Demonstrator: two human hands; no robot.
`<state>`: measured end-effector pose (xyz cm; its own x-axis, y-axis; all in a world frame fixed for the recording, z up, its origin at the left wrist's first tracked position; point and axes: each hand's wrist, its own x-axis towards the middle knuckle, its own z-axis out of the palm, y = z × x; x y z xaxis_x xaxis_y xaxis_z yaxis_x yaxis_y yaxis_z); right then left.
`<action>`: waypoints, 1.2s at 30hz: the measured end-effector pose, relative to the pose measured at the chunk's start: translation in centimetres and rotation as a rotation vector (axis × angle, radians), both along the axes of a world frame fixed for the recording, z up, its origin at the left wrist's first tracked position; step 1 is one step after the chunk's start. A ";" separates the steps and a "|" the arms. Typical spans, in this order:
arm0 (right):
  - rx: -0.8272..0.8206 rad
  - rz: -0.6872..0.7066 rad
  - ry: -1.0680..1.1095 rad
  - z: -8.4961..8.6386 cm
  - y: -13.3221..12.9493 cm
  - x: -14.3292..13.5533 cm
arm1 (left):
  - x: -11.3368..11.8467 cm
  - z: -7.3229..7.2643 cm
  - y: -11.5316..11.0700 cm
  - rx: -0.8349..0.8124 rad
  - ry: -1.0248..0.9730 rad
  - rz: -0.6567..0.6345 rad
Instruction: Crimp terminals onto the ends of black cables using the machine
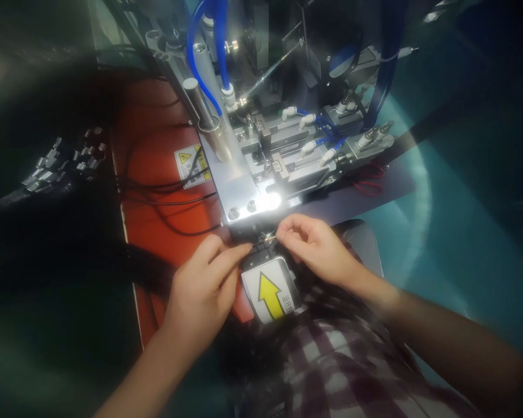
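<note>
My left hand (204,278) is closed in a pinch, its fingertips at a small dark fixture (260,245) on the near end of the machine (237,191). From the right, my right hand (316,247) pinches with thumb and forefinger close to the same fixture. A tiny pale, shiny piece (269,238) shows between the two hands; it is too small to name. What either pinch holds is hidden. Just below the fixture sits a white plate (265,290) with a yellow arrow. A bright glare falls on the metal block above my hands.
Pneumatic cylinders (303,162) with blue hoses (221,46) stand behind the fixture. Black cables (165,188) cross the orange base (150,220) on the left, near a warning label (193,166). Several small shiny pieces (47,168) lie at far left.
</note>
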<state>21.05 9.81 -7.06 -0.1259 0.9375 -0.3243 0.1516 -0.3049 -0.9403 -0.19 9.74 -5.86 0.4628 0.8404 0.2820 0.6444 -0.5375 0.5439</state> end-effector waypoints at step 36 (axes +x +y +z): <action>-0.056 0.064 -0.125 1.1 0.5 0.2 | -0.1 -0.1 0.0 -0.005 0.002 -0.001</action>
